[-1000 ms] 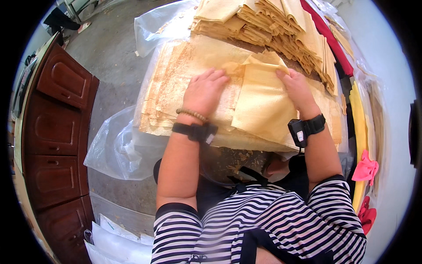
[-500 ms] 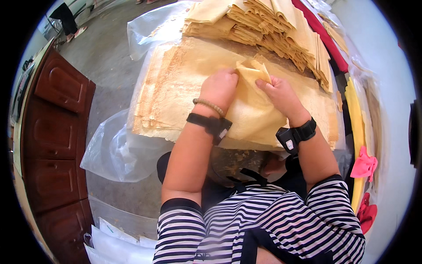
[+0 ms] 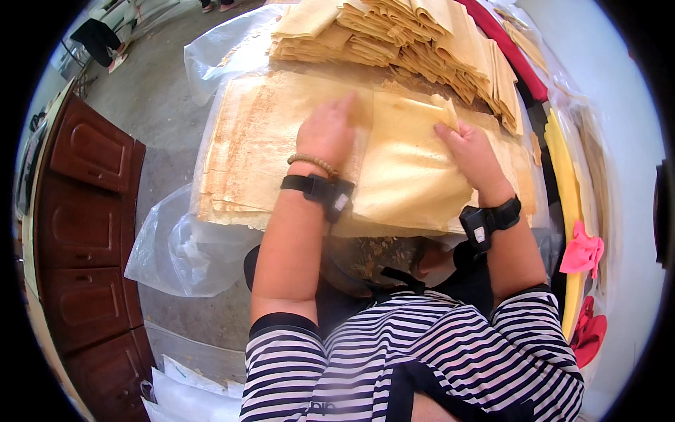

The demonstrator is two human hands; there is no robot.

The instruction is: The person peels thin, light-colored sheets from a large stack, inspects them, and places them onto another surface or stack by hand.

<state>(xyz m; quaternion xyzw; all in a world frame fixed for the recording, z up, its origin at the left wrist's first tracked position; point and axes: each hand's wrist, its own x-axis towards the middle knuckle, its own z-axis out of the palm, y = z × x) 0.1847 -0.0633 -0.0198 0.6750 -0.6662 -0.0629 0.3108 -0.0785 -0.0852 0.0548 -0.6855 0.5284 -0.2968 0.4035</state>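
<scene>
A pile of broad, thin yellow sheets [image 3: 242, 148], looking like tofu skin, lies in front of me. My right hand [image 3: 471, 151] pinches the far right corner of a folded sheet [image 3: 408, 162] between thumb and fingers, and that corner stands up a little. The rest of this sheet lies over the right half of the pile. Just left of its folded edge is my left hand [image 3: 327, 133], over the pile, its fingers stretched out and slightly blurred. Nothing shows in its grasp.
Beyond the pile rises a stack of folded yellow sheets [image 3: 415, 42]. Clear plastic film [image 3: 176, 246] spreads under the pile and hangs to the left. Brown cabinets [image 3: 91, 211] stand at the left. Yellow [image 3: 562, 183] and pink cloths [image 3: 582, 250] lie along the right.
My left hand has let go of the sheet and moved left. My right hand has drawn its corner slightly right, and the bunched sheet now lies flatter.
</scene>
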